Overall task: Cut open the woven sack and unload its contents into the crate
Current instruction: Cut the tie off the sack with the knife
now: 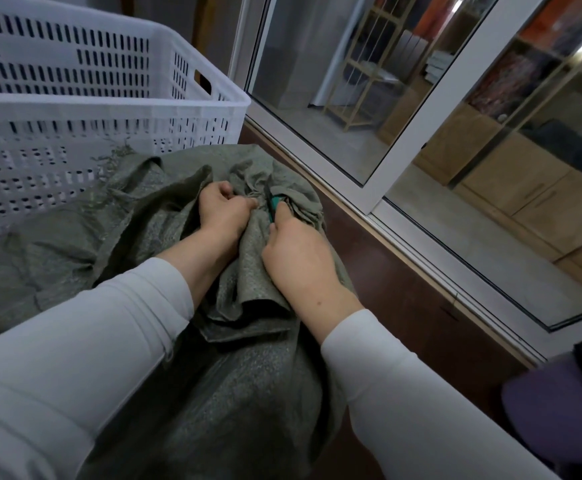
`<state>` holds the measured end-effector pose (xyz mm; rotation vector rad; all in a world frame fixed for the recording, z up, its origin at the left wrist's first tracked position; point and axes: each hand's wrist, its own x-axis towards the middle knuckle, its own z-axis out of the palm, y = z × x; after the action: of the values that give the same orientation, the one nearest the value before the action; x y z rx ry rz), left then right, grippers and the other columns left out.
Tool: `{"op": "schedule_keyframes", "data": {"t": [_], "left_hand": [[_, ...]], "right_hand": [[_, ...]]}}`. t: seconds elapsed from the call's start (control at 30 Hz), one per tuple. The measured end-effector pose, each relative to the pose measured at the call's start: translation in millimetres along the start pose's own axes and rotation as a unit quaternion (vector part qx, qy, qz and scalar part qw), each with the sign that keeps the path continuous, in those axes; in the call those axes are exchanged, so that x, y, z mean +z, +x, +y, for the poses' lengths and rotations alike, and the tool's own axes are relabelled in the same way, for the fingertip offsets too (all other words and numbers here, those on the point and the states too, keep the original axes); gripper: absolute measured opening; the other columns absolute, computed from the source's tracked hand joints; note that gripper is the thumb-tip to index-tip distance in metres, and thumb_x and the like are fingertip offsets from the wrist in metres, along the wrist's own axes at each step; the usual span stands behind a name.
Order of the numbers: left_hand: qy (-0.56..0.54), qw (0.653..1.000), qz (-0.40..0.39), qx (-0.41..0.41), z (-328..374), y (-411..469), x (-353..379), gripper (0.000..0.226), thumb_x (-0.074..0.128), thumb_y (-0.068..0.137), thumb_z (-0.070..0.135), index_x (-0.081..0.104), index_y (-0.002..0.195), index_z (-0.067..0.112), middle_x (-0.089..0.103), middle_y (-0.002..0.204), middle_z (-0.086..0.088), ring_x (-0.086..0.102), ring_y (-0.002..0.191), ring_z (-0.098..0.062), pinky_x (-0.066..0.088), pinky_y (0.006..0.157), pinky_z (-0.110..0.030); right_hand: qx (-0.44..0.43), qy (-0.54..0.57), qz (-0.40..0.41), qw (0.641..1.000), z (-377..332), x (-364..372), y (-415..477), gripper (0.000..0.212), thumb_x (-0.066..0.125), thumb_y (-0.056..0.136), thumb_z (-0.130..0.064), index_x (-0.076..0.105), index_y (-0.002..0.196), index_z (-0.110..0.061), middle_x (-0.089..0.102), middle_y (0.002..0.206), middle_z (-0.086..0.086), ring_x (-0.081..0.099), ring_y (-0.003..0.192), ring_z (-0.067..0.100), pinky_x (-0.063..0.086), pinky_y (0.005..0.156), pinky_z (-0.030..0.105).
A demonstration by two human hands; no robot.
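Observation:
A grey-green woven sack lies bulging in front of me, its gathered neck bunched at the far end. My left hand pinches the fabric just left of that neck. My right hand grips a small teal-handled cutter, whose tip presses into the bunched folds between the two hands. The blade itself is hidden in the fabric. A white slotted plastic crate stands behind the sack on the left, touching it. What lies inside the sack cannot be seen.
A white-framed sliding glass door runs along the right, with its track beside the dark floor. Wooden cabinets and shelving show through the glass. A purple and black object sits at the lower right.

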<state>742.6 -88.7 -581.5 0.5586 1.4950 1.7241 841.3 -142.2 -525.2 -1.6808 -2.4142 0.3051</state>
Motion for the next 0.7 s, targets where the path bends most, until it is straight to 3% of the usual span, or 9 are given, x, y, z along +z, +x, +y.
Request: {"op": "schedule_keyframes", "data": {"t": [0.23,0.37,0.53,0.7], "left_hand": [[0.029,0.999,-0.011,0.044,-7.8,0.4,1.4,0.046,0.067,0.073,-0.007,0.033,0.061,0.022,0.042,0.063,0.002,0.045,0.066,-0.015,0.042,0.071,-0.03],[0.001,1.0,0.015,0.027,-5.4,9.1,-5.6,0.049,0.07,0.07,-0.006,0.031,0.058,0.021,0.044,0.064,0.0,0.047,0.07,-0.015,0.049,0.078,-0.035],[0.014,0.999,0.031,0.021,-5.8,13.8,-6.9,0.049,0.07,0.072,-0.002,0.03,0.057,0.021,0.04,0.06,0.003,0.044,0.067,-0.014,0.042,0.073,-0.029],[0.01,0.999,0.002,0.036,-12.9,6.9,-3.2,0.044,0.069,0.066,-0.002,0.034,0.055,0.022,0.046,0.063,-0.001,0.048,0.072,-0.018,0.052,0.08,-0.042]], "right_hand": [[0.02,0.023,-0.003,1.0,7.0,-2.2,12.2,0.044,0.039,0.095,-0.017,0.037,0.138,-0.009,0.063,0.113,0.018,0.058,0.106,0.036,0.037,0.072,0.033],[0.003,0.024,0.008,1.0,-0.9,1.2,9.0,0.047,0.04,0.094,-0.016,0.035,0.14,-0.007,0.063,0.114,0.019,0.058,0.106,0.037,0.039,0.074,0.034],[-0.003,0.024,0.001,1.0,-0.2,4.8,2.7,0.041,0.041,0.093,-0.016,0.039,0.132,-0.005,0.064,0.108,0.019,0.059,0.1,0.037,0.034,0.068,0.032],[0.023,0.042,-0.001,0.999,5.9,0.0,11.2,0.038,0.039,0.094,-0.017,0.043,0.131,-0.007,0.062,0.114,0.019,0.057,0.106,0.036,0.034,0.071,0.031]]}}
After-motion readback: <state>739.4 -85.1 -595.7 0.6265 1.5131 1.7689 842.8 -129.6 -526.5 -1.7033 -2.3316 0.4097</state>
